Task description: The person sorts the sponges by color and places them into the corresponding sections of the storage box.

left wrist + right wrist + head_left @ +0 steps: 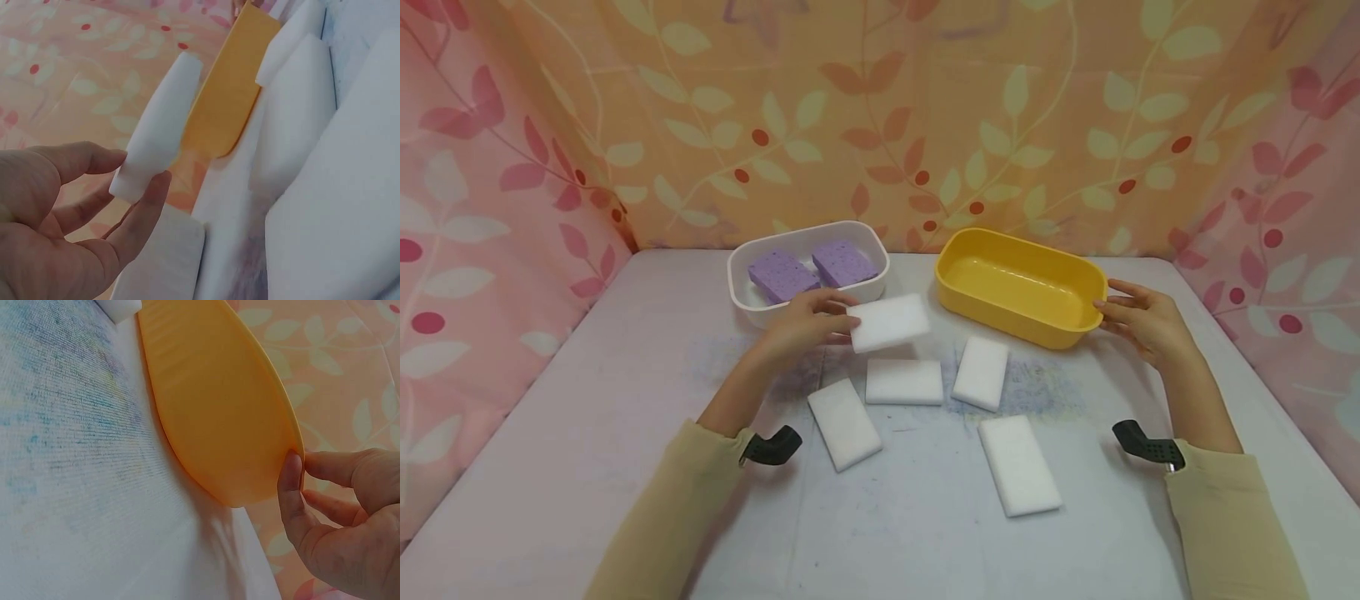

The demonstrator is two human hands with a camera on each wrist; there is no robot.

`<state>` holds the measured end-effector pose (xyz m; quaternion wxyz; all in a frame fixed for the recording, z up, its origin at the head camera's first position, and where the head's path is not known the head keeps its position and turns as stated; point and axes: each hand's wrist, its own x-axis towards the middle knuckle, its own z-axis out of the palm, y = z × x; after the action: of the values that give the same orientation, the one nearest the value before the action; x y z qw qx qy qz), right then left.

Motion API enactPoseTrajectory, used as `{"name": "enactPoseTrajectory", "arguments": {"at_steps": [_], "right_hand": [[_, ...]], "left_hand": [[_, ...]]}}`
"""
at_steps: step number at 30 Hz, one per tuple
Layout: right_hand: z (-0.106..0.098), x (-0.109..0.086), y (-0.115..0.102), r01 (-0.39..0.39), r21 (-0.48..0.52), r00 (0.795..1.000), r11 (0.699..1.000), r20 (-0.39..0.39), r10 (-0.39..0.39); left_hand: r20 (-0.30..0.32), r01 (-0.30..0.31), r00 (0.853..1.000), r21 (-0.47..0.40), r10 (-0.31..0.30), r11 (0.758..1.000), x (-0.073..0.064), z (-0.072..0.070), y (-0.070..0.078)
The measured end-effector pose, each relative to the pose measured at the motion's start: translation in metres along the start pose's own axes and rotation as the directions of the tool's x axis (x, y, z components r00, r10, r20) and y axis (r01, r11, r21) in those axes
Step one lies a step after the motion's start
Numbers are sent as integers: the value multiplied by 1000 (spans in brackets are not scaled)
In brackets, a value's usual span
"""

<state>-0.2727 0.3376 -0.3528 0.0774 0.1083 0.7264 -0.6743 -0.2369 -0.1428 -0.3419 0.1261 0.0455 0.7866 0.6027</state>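
Observation:
My left hand (801, 325) pinches a white sponge block (891, 322) at one end, between thumb and fingertips, and holds it raised over the table just in front of the white container. In the left wrist view the sponge block (156, 128) is seen nearly edge-on. The right hand (1150, 321) grips the near right end of a yellow container (992, 310) by its rim. In the right wrist view the thumb lies inside the yellow container (219, 406) and the fingers outside. No sponge shows inside it.
Two purple sponges, one left (784, 277) and one right (846, 263), lie in the white container (872, 290). Several white sponge blocks lie scattered on the table, including one in the middle (904, 382) and one nearest me (1019, 467). Patterned cloth (880, 108) hangs behind and along both sides.

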Motion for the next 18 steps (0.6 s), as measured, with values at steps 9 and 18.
{"name": "enactPoseTrajectory", "arguments": {"at_steps": [9, 18], "right_hand": [[0, -1, 1, 5, -17, 1000, 1000, -1, -5], [2, -2, 0, 8, -51, 1000, 999, 0, -8]], "left_hand": [[-8, -9, 1000, -94, 8, 996, 15, 19, 11], [-38, -21, 999, -216, 13, 976, 31, 38, 18]]}}
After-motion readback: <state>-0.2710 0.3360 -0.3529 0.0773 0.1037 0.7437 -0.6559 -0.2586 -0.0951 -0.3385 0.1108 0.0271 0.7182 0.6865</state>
